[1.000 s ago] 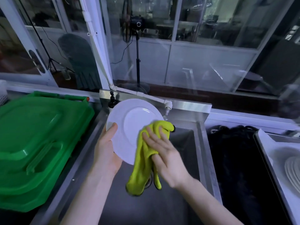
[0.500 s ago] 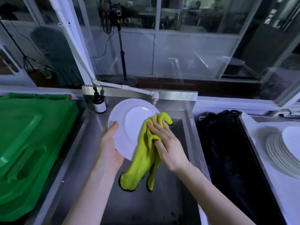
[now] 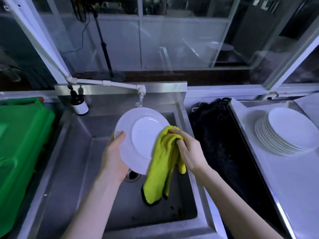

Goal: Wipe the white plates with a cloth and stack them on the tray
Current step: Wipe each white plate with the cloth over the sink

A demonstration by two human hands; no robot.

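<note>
A white plate (image 3: 138,135) is held tilted over the steel sink (image 3: 82,152). My left hand (image 3: 114,156) grips its lower left rim, thumb on the face. My right hand (image 3: 188,150) holds a yellow-green cloth (image 3: 160,168) against the plate's right edge; the cloth hangs down into the basin. A stack of several white plates (image 3: 286,131) lies on the metal tray (image 3: 293,187) at the right.
A green plastic crate (image 3: 20,149) stands left of the sink. A dark pump bottle (image 3: 78,102) sits at the sink's back left corner under the white tap pipe (image 3: 110,83). A black mat (image 3: 222,144) lies between sink and tray. Glass panes rise behind.
The view has swung right and down, so the plate stack on the tray shows fully. My right hand has slid the cloth from the plate's middle to its right edge.
</note>
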